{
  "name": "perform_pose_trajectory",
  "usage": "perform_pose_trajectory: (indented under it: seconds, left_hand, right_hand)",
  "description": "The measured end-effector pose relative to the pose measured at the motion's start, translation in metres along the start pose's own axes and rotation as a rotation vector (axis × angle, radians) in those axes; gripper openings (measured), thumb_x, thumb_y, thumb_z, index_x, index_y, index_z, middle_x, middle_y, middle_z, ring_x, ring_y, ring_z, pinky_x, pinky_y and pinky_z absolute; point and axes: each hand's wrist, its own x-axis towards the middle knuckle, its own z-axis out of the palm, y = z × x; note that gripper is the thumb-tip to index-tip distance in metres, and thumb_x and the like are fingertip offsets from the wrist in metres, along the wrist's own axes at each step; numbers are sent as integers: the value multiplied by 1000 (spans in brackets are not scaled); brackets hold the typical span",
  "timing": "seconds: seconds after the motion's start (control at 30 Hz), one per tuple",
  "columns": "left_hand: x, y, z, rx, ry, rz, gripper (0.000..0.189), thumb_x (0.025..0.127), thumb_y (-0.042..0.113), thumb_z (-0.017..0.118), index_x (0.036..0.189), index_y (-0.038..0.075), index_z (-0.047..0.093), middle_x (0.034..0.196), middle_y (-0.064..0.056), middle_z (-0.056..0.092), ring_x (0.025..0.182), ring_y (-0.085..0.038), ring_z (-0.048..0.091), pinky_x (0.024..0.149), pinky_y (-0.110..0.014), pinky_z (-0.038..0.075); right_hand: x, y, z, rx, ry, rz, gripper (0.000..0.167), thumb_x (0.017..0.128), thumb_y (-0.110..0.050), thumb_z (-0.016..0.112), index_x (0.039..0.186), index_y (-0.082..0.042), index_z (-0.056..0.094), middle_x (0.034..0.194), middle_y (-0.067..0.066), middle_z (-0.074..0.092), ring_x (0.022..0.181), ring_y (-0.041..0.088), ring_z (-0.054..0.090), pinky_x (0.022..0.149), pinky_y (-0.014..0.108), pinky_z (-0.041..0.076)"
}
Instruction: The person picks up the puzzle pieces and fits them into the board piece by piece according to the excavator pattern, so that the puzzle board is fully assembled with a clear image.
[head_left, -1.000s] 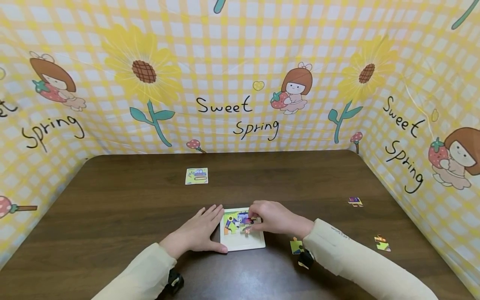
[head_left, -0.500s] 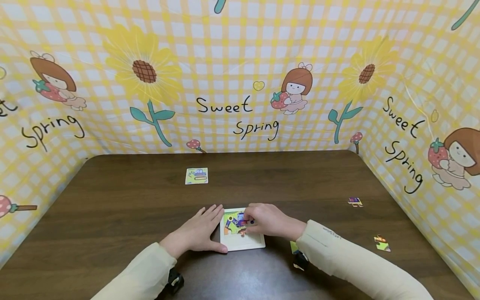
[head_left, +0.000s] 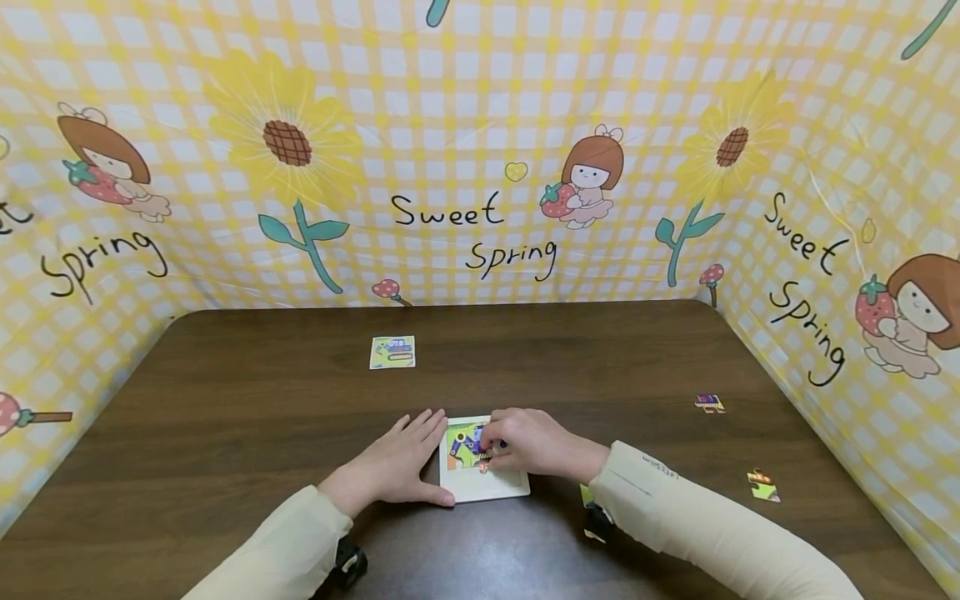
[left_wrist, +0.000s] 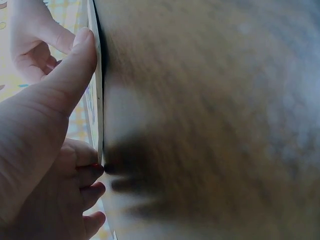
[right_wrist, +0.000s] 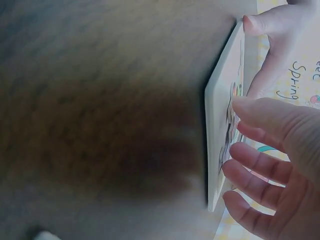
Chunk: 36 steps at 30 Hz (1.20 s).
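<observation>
A shallow white puzzle tray (head_left: 487, 490) lies on the table, its upper part filled with colourful jigsaw pieces (head_left: 463, 446). My left hand (head_left: 393, 462) rests against the tray's left side, fingers straight, with the thumb (left_wrist: 80, 55) at the near corner. Over the tray's right half, my right hand (head_left: 536, 442) pinches a small purple-and-orange puzzle piece (head_left: 483, 467) between thumb and index finger, low over the pieces there. The hand hides much of that piece. In the right wrist view, the thumb (right_wrist: 260, 115) is right at the pieces and the other fingers curl loosely.
A square picture card (head_left: 392, 352) lies farther back. Loose puzzle pieces lie to the right: a purple one (head_left: 709, 403), an orange-and-green one (head_left: 763, 485), and a green one (head_left: 587, 497) partly under the right sleeve. Patterned cloth (head_left: 480, 167) walls the table's back and sides.
My right hand has shifted slightly left over the tray with the pinched piece, its forearm covering more of the green piece. My left hand has stayed in place.
</observation>
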Motion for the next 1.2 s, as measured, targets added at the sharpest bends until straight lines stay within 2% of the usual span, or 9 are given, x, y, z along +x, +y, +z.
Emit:
perform_pose_trajectory:
  seconds: [0.3, 0.5, 1.0, 1.2]
  left_hand:
    - [-1, 1, -2, -3, -3, 0, 105, 72, 66, 61, 140, -7, 29, 147, -20, 24, 135, -33, 18, 106, -49, 15]
    - [0, 1, -2, -2, -9, -2, 105, 72, 66, 61, 141, -6, 28, 147, -19, 23, 135, -33, 17, 106, -49, 15]
    - [1, 0, 0, 17, -18, -16, 105, 72, 68, 60, 141, -5, 29, 147, -18, 24, 136, -32, 17, 106, -49, 14]
    - [0, 1, -1, 7, -14, -12, 105, 72, 67, 60, 141, -5, 29, 147, -18, 24, 135, -32, 17, 106, -49, 14]
  right_hand:
    - [0, -1, -1, -29, 21, -55, 14, 78, -22, 75, 89, -13, 72, 83, -4, 59, 69, 5, 50, 60, 17, 43]
    - [3, -2, -1, -44, 25, -77, 14, 78, -21, 75, 89, -13, 72, 87, -4, 62, 74, 6, 55, 65, 19, 46]
    - [3, -1, 2, -33, 23, -67, 14, 78, -17, 74, 92, -13, 73, 93, -4, 65, 82, 6, 57, 72, 20, 47]
    - [4, 2, 3, 56, 24, -1, 23, 79, -16, 73, 99, -6, 70, 92, 1, 61, 79, 8, 55, 70, 20, 47]
